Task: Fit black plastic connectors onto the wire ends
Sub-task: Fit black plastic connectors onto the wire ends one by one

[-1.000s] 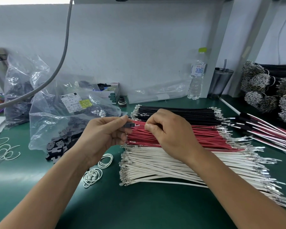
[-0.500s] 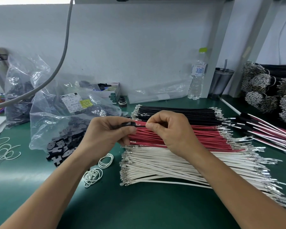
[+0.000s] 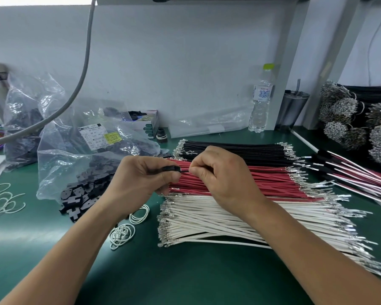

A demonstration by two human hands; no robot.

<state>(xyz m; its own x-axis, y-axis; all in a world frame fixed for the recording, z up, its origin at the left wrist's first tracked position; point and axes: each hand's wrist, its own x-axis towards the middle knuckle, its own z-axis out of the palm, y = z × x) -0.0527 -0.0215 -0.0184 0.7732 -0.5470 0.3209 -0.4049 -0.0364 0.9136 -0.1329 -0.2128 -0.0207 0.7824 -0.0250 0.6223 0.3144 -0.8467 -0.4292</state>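
Left hand [image 3: 141, 179] pinches connector [image 3: 171, 168] level, opening toward right. Right hand [image 3: 220, 179] pinches wire [image 3: 184, 171] near tip, feeding end into connector above red bundle [image 3: 262, 181]. Short grip likely keeps wire stiff for insertion.

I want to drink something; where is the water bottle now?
In the head view the water bottle stands at the back right of the table, against the wall, just left of the dark tumbler.
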